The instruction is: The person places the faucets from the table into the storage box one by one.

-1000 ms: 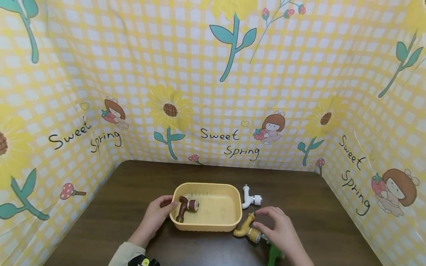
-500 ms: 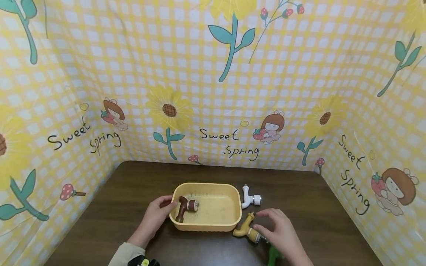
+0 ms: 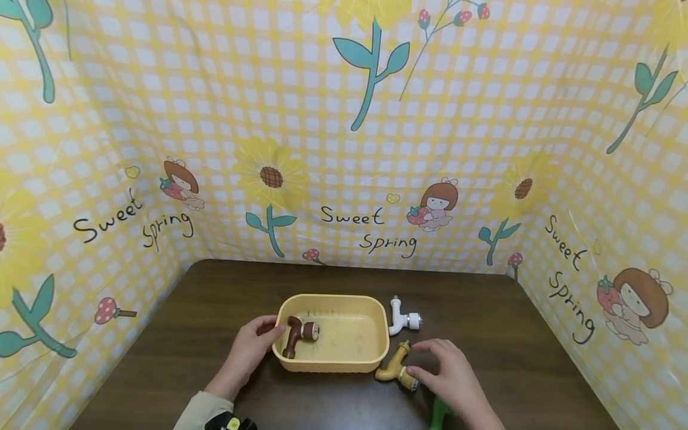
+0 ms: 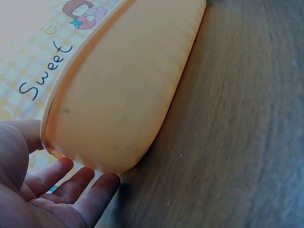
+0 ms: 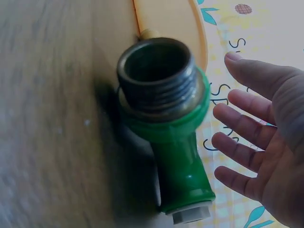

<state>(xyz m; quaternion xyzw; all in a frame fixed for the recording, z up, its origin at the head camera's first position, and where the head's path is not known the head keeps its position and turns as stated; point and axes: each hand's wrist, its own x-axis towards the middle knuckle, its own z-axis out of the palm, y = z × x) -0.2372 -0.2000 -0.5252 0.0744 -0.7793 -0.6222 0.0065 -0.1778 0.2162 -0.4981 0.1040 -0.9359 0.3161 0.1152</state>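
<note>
My left hand grips the left end of a yellow plastic basin, thumb at the rim and fingers against the outer wall. Inside the basin, at its left, lies a brown faucet. My right hand is beside a yellow faucet lying near the basin's front right corner. Thumb and forefinger are apart at its right side. In the right wrist view the fingers are spread, and a green faucet with a threaded metal end fills the foreground.
A white faucet lies right of the basin, close to its wall. Part of the green faucet shows under my right wrist at the front. The dark wooden table is enclosed by a yellow checked cloth on three sides.
My right thumb has come slightly lower, over the right end of the yellow faucet. The left hand, basin and other faucets hold their places; the head view has shifted a little.
</note>
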